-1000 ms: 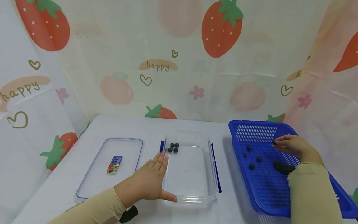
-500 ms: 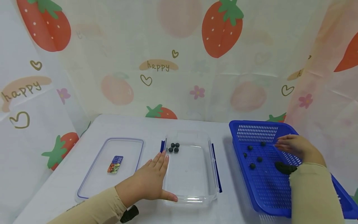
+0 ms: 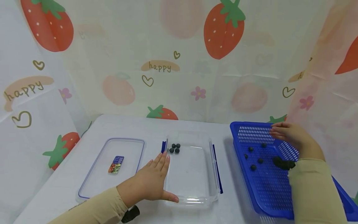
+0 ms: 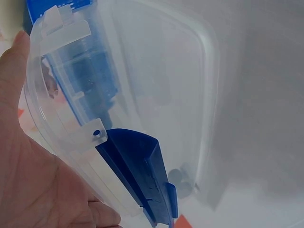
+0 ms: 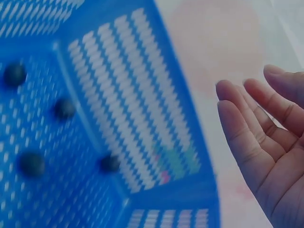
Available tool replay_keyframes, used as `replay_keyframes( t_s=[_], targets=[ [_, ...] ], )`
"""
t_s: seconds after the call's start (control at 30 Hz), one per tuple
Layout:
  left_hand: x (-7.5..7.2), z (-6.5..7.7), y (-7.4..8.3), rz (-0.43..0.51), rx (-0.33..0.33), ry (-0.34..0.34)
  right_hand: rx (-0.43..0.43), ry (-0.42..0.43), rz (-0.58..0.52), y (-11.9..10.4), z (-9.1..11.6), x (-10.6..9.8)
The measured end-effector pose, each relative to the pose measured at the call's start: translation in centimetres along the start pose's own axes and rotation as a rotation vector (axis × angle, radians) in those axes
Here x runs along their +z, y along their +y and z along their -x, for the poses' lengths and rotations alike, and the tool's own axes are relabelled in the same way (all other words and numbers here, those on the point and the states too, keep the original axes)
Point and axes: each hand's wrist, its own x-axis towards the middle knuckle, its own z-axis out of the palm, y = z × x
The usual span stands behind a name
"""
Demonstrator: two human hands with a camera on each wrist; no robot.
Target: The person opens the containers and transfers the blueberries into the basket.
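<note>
My left hand point(image 3: 151, 180) lies spread against the left side of a clear plastic storage box point(image 3: 187, 174). Its fingers are straight and the thumb reaches the front rim; in the left wrist view a blue side latch point(image 4: 137, 166) hangs beside the palm. Inside the box, at the back left, sit several small dark round berries point(image 3: 177, 151), likely blueberries. Above the far right part of a blue perforated basket point(image 3: 269, 193) hovers my right hand point(image 3: 293, 137). The right wrist view shows its fingers loosely bent, with nothing between them. Several similar berries point(image 3: 260, 161) rest on the basket floor.
Left of the box lies a clear lid point(image 3: 95, 183) with a blue seal and a printed label point(image 3: 116, 165). A white cloth covers the table point(image 3: 151, 127). Strawberry-patterned curtains point(image 3: 181, 90) stand behind and at the sides. Dark wrist devices point(image 3: 130, 214) show at the sleeves.
One second ago my right fingers held a berry; it now lies at the back of the basket. The right hand has since risen towards the back rim. My left hand stays put.
</note>
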Motion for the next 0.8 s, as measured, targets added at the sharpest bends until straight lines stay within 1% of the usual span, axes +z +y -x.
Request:
replay_keyframes(
  t_s=[0.13, 0.23, 0.4, 0.47, 0.53, 0.63, 0.8],
  targets=[
    [0.0, 0.0, 0.0, 0.001, 0.0, 0.002, -0.031, 0.0, 0.143, -1.9, -0.9, 2.1],
    [-0.1, 0.0, 0.1, 0.002, 0.001, 0.004, -0.038, -0.012, 0.226, -3.2, -1.8, 3.9],
    [-0.1, 0.0, 0.0, -0.002, 0.002, 0.01, -0.062, -0.029, 0.226, -4.5, -3.7, 7.4],
    [0.0, -0.1, 0.0, -0.004, 0.002, 0.014, -0.062, -0.039, 0.246, -4.7, -4.5, 8.8],
    [0.0, -0.1, 0.0, -0.005, 0.002, 0.016, -0.056, -0.047, 0.299, -4.8, -5.2, 10.2],
    [0.1, -0.2, -0.1, -0.008, 0.003, 0.017, -0.049, -0.059, 0.342, -4.8, -6.2, 12.0],
    [0.2, -0.2, -0.1, -0.005, 0.0, 0.014, -0.052, -0.088, 0.337, -4.1, -7.8, 15.2]
  ],
)
